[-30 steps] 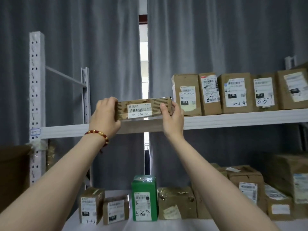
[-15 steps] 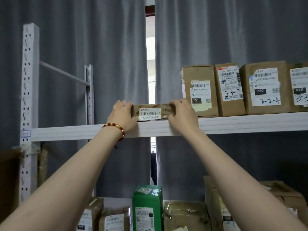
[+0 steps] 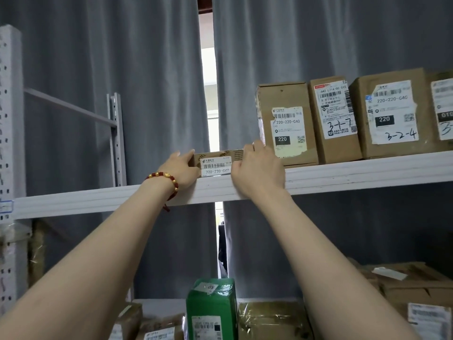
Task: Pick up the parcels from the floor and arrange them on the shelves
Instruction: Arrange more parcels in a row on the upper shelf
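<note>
The flat parcel [image 3: 217,163] is set at the front edge of the upper shelf [image 3: 355,173], long axis along that edge, and is gripped at its ends by the left hand [image 3: 181,170] and the right hand [image 3: 257,168], the latter just beside the tall box [image 3: 286,123].

Bare shelf [image 3: 73,202] at 9 o'clock of the flat box [image 3: 215,159]; blocked at 3 o'clock by upright boxes [image 3: 286,123] just beside.

Parcel storeroom: white metal shelving [image 3: 343,176], labelled cardboard boxes [image 3: 288,123].
</note>
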A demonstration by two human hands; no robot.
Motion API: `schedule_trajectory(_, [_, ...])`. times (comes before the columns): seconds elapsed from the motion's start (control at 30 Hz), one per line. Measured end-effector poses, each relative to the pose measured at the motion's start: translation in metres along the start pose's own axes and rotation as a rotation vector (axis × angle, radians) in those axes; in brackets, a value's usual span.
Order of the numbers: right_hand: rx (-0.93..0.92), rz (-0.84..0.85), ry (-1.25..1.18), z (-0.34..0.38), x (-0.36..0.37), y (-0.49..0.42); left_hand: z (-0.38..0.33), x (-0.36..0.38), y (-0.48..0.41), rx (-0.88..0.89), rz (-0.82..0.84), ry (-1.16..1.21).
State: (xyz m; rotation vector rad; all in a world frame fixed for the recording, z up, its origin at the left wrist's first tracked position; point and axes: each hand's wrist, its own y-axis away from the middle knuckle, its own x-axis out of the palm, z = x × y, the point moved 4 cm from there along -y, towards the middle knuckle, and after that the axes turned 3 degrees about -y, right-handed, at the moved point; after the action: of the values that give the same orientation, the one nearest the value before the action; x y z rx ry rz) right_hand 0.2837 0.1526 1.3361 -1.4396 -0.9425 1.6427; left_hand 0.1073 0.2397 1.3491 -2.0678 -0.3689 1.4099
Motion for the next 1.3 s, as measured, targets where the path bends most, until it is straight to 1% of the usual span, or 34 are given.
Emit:
schedule_trajectory(0.07, [-0.009, 0.002, 0.012, 0.000, 0.000, 0.000, 0.002, 0.001, 0.000, -0.016, 0.018, -0.041])
schedule_trajectory(0.13, [-0.008, 0.006, 0.003, -0.001, -0.001, -0.001, 0.004, 0.003, 0.001, -0.015, -0.008, -0.070])
schedule_trajectory(0.2, [-0.010, 0.008, -0.004, 0.000, -0.001, -0.001, 0.003, 0.002, 0.006, -0.010, -0.089, -0.043])
schedule_trajectory(0.3, [-0.013, 0.002, 0.004, 0.000, -0.001, -0.001, 0.001, -0.002, 0.015, 0.010, -0.277, 0.012])
schedule_trajectory(0.33, [-0.012, 0.002, 0.009, 0.000, 0.000, -0.001, 0.001, -0.003, 0.017, 0.021, -0.300, 0.009])
schedule_trajectory(0.57, [-0.006, -0.018, 0.042, -0.002, 0.003, -0.003, 0.001, -0.004, 0.017, 0.086, -0.219, -0.013])
schedule_trajectory(0.73, [-0.015, -0.033, 0.030, 0.000, 0.004, -0.002, 0.003, -0.005, 0.019, 0.089, -0.181, -0.007])
schedule_trajectory(0.93, [-0.038, -0.044, 0.090, 0.001, 0.005, -0.001, 0.002, -0.007, 0.022, 0.087, -0.156, -0.011])
schedule_trajectory(1.1, [-0.038, -0.048, 0.094, 0.001, 0.006, -0.001, 0.003, -0.007, 0.020, 0.111, -0.141, 0.016])
schedule_trajectory(1.3, [-0.027, -0.055, 0.071, 0.001, 0.007, -0.001, 0.005, -0.008, 0.018, 0.076, -0.144, 0.071])
